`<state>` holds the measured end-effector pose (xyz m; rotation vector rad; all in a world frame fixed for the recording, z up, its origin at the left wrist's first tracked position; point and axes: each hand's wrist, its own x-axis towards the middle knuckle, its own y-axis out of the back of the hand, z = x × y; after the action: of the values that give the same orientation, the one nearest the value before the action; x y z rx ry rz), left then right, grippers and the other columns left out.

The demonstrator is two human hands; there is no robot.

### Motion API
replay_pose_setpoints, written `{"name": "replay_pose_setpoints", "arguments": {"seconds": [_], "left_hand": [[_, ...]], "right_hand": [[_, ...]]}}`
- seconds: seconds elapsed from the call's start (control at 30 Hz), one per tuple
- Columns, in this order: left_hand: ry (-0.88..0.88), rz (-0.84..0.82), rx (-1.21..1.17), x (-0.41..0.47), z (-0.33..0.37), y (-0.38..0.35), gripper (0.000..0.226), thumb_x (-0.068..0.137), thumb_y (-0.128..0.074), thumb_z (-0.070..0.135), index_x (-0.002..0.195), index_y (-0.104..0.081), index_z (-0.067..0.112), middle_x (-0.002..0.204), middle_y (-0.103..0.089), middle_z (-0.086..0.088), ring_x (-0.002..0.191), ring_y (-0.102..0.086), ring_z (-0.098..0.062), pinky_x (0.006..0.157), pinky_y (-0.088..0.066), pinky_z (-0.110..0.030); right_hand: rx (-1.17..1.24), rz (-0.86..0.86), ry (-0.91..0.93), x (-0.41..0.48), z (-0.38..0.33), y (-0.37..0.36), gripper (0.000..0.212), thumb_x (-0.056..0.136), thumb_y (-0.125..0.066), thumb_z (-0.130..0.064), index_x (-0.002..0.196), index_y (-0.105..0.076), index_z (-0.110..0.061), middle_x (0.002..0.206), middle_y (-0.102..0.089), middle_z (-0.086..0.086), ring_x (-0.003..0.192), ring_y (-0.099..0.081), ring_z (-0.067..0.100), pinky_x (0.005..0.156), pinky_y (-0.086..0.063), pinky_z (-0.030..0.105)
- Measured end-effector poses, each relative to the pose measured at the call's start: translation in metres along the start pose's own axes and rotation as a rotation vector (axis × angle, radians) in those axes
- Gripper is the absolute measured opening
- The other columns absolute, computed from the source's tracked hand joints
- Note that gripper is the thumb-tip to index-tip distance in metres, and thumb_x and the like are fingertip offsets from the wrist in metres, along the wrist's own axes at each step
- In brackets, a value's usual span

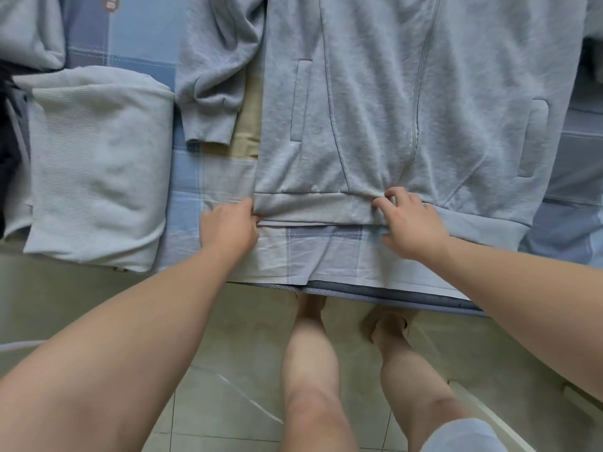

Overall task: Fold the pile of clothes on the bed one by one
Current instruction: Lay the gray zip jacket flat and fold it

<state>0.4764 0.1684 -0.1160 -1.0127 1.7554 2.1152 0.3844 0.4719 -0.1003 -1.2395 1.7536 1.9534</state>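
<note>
A: We start with the bed (pixel 326 256), covered by a blue, grey and beige checked sheet, running across the whole upper view above the pale tiled floor (pixel 228 337).

B: On it we see the large light grey zip-up fleece hoodie (pixel 375 109), spread flat with its zip front up and its ribbed hem toward us, near the bed's edge.

A: To its left we find the folded pale grey ribbed garment (pixel 98 164), lying apart from the hoodie, with a strip of sheet between them.

B: Next in size, we note the hoodie's left-side sleeve (pixel 208 79), lying bent beside the body, cuff pointing toward us.

A: Then our hands. Our left hand (pixel 230 225) pinches the left corner of the ribbed hem, fingers curled around the fabric.

B: And our right hand (pixel 412 223) pinches the hem at the foot of the zip, fingertips gathering a small fold of cloth.
</note>
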Motion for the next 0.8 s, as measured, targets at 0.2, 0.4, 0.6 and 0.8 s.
{"name": "replay_pose_setpoints", "arguments": {"seconds": [0.2, 0.4, 0.6, 0.8], "left_hand": [[0.243, -0.036, -0.498, 0.002, 0.040, 0.014, 0.038, 0.089, -0.057, 0.032, 0.121, -0.043, 0.016, 0.125, -0.050, -0.009, 0.115, -0.050, -0.033, 0.095, -0.043, -0.043], [0.378, 0.096, -0.878, 0.018, 0.065, 0.002, 0.037, 0.099, -0.059, 0.042, 0.114, -0.055, 0.008, 0.108, -0.060, -0.006, 0.098, -0.053, -0.025, 0.079, -0.035, -0.028], [0.436, 0.149, -0.739, 0.010, 0.052, -0.013, 0.041, 0.105, -0.048, 0.032, 0.128, -0.051, -0.002, 0.094, -0.057, -0.007, 0.100, -0.054, -0.033, 0.077, -0.033, -0.032], [0.488, -0.073, -0.641, -0.017, 0.039, 0.011, 0.036, 0.096, -0.058, 0.018, 0.130, -0.049, 0.010, 0.129, -0.059, -0.016, 0.112, -0.058, -0.036, 0.086, -0.042, -0.034]], "right_hand": [[-0.087, 0.093, -0.033, -0.005, 0.008, -0.005, 0.068, 0.080, -0.073, -0.022, 0.139, -0.039, -0.027, 0.142, -0.035, 0.005, 0.133, -0.030, 0.031, 0.096, -0.037, 0.050], [-0.104, 0.211, -0.144, 0.001, 0.030, -0.035, 0.048, 0.080, -0.066, -0.008, 0.124, -0.046, -0.017, 0.128, -0.045, 0.012, 0.112, -0.045, 0.036, 0.082, -0.041, 0.047], [0.121, 0.303, 0.018, -0.010, 0.046, -0.034, 0.006, 0.084, -0.053, -0.004, 0.089, -0.053, -0.007, 0.086, -0.055, 0.018, 0.077, -0.053, 0.040, 0.064, -0.043, 0.045], [0.175, 0.111, 0.035, -0.049, 0.037, -0.011, 0.027, 0.092, -0.052, -0.010, 0.118, -0.061, -0.013, 0.116, -0.059, 0.012, 0.103, -0.055, 0.037, 0.082, -0.048, 0.045]]}}
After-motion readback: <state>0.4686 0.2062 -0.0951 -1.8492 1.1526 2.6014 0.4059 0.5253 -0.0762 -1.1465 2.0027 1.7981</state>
